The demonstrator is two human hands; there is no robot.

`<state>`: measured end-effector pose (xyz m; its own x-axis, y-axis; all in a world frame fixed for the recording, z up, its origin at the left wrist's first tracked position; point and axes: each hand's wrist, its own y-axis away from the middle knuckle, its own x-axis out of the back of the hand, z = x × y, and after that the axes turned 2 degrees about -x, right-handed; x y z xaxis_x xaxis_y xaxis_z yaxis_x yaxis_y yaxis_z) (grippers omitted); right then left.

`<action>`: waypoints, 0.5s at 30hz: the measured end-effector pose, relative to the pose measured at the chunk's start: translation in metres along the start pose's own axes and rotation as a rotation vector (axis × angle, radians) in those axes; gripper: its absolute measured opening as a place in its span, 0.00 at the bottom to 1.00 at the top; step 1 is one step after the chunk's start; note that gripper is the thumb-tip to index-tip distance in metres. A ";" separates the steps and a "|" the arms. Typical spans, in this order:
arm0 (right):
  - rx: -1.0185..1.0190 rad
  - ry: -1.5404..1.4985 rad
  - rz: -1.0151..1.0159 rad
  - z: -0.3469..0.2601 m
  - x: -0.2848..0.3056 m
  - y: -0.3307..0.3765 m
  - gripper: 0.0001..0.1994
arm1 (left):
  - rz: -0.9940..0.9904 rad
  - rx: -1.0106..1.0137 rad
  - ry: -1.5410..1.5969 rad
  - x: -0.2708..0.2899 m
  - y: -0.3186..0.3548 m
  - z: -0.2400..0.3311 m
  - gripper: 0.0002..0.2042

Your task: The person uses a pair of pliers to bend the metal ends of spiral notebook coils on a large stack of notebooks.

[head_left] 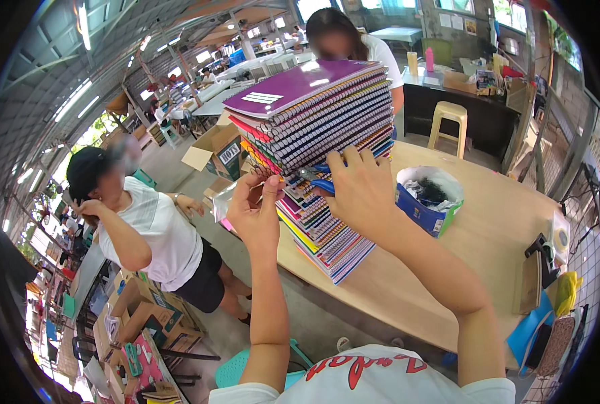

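Observation:
A tall stack of spiral notebooks [334, 135] stands on the table in front of me, its wire coils facing me. The top notebook has a glossy purple cover [307, 87]. My right hand [364, 192] is closed round a pair of blue-handled cutting pliers [323, 184], its back resting close to the coils. The plier jaws point left, toward the stack's left corner. There my left hand [256, 209] pinches thumb and fingers together at the coil ends. What lies between those fingertips is too small to make out.
Right of the stack sits a blue tub [424, 202] lined with white and holding dark wire scraps. A person [354, 40] leans behind the table; another [158, 222] stands at left. Cardboard boxes [219, 151] lie beyond the table. A yellow stool [449, 124] stands behind it.

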<state>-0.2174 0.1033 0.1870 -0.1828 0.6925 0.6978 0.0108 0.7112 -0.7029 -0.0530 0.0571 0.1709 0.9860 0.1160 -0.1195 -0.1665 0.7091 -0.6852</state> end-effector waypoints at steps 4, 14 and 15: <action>-0.015 0.011 0.006 -0.005 -0.001 -0.002 0.24 | -0.003 -0.002 0.054 0.003 -0.003 -0.003 0.07; 0.001 0.059 -0.032 -0.014 0.004 -0.005 0.16 | -0.003 -0.065 0.071 0.001 -0.002 -0.006 0.05; -0.001 0.061 -0.031 -0.014 0.003 -0.006 0.16 | 0.001 -0.061 0.082 0.001 -0.002 -0.007 0.05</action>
<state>-0.2047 0.1022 0.1953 -0.1227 0.6760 0.7267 0.0072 0.7328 -0.6804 -0.0512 0.0506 0.1674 0.9826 0.0575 -0.1767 -0.1697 0.6651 -0.7272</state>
